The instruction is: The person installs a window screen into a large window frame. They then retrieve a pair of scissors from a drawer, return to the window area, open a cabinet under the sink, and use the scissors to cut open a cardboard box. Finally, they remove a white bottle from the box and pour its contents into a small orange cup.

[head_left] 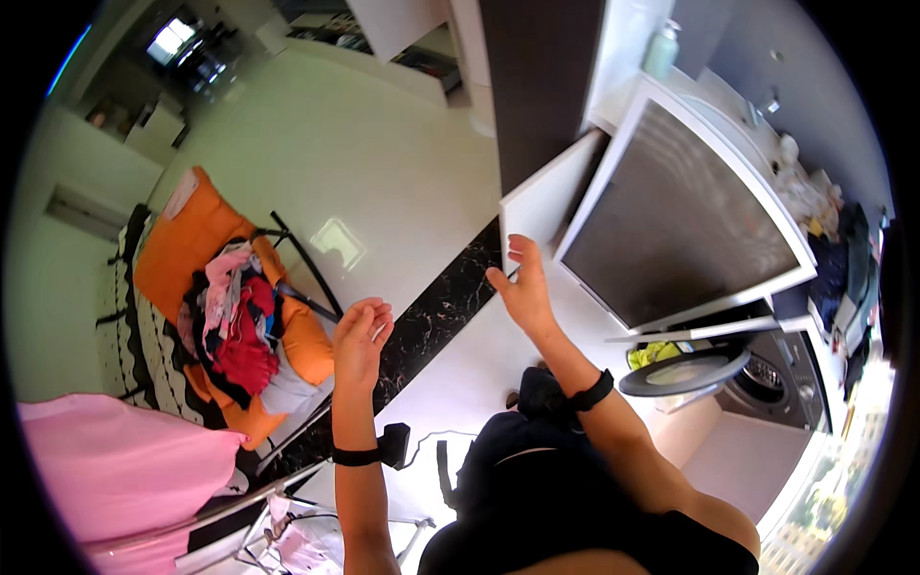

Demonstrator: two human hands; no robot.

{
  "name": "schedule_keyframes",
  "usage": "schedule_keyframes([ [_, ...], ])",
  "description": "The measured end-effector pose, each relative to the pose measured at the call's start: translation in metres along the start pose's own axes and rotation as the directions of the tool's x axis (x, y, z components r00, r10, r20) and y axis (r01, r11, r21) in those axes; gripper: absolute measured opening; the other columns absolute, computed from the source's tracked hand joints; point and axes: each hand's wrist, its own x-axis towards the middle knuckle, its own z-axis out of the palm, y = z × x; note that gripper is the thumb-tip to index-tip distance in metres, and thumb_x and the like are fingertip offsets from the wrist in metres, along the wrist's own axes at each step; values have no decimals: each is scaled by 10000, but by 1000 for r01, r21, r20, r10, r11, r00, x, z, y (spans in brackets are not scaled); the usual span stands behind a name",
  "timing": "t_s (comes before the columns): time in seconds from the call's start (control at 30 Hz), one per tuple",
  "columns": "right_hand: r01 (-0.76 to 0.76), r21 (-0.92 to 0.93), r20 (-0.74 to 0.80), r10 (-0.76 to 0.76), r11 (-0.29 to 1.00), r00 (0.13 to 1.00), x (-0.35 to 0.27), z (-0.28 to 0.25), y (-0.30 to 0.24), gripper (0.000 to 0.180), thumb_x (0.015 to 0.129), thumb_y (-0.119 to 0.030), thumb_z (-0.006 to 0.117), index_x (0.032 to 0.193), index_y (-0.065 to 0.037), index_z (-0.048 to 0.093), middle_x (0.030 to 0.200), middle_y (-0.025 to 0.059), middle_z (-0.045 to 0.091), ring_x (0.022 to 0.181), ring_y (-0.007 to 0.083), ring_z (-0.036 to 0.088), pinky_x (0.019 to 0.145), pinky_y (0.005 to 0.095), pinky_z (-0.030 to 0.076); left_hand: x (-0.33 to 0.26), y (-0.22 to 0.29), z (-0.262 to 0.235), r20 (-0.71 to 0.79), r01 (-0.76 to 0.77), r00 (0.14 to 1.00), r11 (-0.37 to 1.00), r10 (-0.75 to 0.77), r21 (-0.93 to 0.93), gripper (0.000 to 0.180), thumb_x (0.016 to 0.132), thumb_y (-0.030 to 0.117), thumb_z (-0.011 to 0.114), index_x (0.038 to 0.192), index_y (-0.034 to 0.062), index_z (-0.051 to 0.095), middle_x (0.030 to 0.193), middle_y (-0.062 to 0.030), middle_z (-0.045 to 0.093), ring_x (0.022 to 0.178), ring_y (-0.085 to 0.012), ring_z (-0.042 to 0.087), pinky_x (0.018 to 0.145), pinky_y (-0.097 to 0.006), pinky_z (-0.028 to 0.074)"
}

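Note:
Both my hands are raised in mid-air over the floor, with nothing visible in either. My left hand [360, 343] has its palm up and fingers loosely curved, right of an orange chair [187, 244] that bears a heap of clothes [244, 326] in red, pink and dark colours. Fingers and thumb apart, my right hand [525, 292] is by the lower edge of a white cabinet door [546, 196]; whether they touch, I cannot tell. Dark straps circle both forearms, and a small black box sits on the left one.
On the right, a grey washing machine [767, 383] has its round door [685, 372] swung out, near yellow-green cloth [656, 355]. A white-framed dark panel [680, 220] stands beyond. Pink fabric [125, 470] hangs over a metal rack [259, 498] at lower left. A black marble strip [441, 307] crosses the floor.

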Motion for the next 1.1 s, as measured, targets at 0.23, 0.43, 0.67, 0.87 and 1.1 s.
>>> schedule_keyframes([
  [0.23,-34,137,319,-11,990,948,49,178,-9,600,739,-95,682,1261,-14,397,1218,166,455,1072,286,505,911,380,418,68,62,-58,-173,-120,979,989,103,-88,184,932,188,547,1059,59,583,987,-52,633,877,-138,603,816,-298,496],
  [0.43,-102,143,421,33,984,907,170,291,-17,571,750,-108,681,1252,-65,412,1199,134,464,1065,243,506,867,368,438,187,140,-119,-282,-197,946,973,158,-117,155,930,167,545,1036,61,585,965,-52,629,859,-135,596,798,-289,489],
  [0.67,-62,102,412,15,993,911,345,398,-44,464,766,-105,656,1186,-52,464,1178,124,475,1043,235,517,833,359,462,321,235,-198,-362,-285,910,940,204,-188,160,923,159,558,1037,50,588,942,-53,642,809,-144,612,738,-288,495],
  [0.87,-35,74,515,-8,997,857,458,515,-48,389,761,-130,653,1119,-51,523,1149,125,494,1007,239,542,817,354,483,417,274,-271,-479,-335,856,915,197,-223,154,923,153,557,1032,51,597,890,-36,636,803,-142,608,724,-287,496],
  [1.1,79,-20,540,-56,997,840,643,680,-65,324,768,-143,661,1063,-62,557,1125,123,507,991,240,551,800,343,490,596,365,-367,-542,-379,818,889,192,-257,116,930,122,529,993,54,597,875,-60,650,776,-146,625,709,-278,516],
])
